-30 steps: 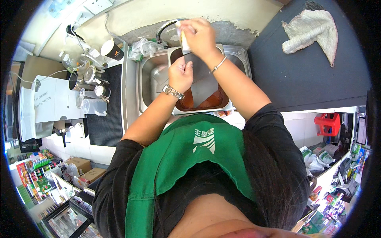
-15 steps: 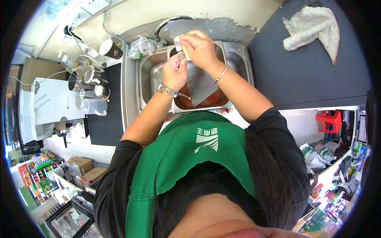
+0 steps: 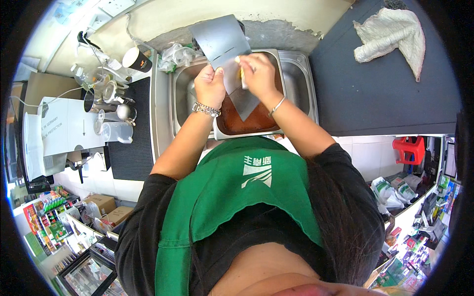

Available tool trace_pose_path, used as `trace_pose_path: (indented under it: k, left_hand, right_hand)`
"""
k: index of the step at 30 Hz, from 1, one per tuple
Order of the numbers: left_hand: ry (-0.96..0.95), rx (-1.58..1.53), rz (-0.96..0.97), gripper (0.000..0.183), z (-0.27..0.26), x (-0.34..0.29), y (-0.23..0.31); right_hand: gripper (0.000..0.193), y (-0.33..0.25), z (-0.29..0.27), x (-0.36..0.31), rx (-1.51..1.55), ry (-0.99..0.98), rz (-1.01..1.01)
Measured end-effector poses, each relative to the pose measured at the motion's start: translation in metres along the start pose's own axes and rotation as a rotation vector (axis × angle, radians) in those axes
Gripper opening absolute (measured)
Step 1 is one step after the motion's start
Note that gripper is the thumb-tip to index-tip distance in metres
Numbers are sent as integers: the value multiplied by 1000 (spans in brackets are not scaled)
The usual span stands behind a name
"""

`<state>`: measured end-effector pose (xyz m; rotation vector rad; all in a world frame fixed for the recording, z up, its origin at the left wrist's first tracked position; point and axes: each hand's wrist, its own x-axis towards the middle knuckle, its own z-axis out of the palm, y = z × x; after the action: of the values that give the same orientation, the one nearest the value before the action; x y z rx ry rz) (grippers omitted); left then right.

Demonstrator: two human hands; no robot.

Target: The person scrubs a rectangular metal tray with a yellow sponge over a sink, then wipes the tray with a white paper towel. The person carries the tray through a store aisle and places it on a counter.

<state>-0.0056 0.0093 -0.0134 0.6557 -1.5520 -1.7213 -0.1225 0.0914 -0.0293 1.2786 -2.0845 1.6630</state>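
I stand at a steel sink (image 3: 297,66) in a green apron. My left hand (image 3: 210,88) grips a wide flat grey metal blade (image 3: 217,40) by its left edge and holds it tilted upright over the sink. Its top reaches past the sink's back rim and its lower corner (image 3: 245,104) points down. My right hand (image 3: 257,74) presses a small yellow sponge (image 3: 241,74) against the blade's right side. Below the hands a metal tray (image 3: 232,134) of red-brown liquid sits in the basin.
A crumpled white cloth (image 3: 390,34) lies on the dark counter (image 3: 375,98) to the right. On the left are a paper cup (image 3: 136,58), metal jugs (image 3: 96,101), a clear measuring jug (image 3: 118,131), a black mat (image 3: 129,153) and a white machine (image 3: 54,133). A red stool (image 3: 409,149) stands below the counter.
The blade has swung up, so its top now stands above the sink's back rim. My right hand with the sponge has come down from the tap area onto the blade's middle.
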Motion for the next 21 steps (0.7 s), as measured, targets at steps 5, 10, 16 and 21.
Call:
trace_pose_path:
  k: [5,10,16,21]
  left_hand:
    - [1,-72,-16,17,10,-2,1]
    - [-37,-98,-56,18,8,-3,1]
    - [-214,-76,-78,14,6,-8,2]
    - [-267,45,-172,14,-5,-9,7]
  right_hand:
    - [13,-25,1,8,23,75,-82]
    - [12,-31,-1,-4,134,-49,-37]
    - [13,-41,-3,17,215,-107,-117]
    - [14,-9,-6,19,65,-103,-12]
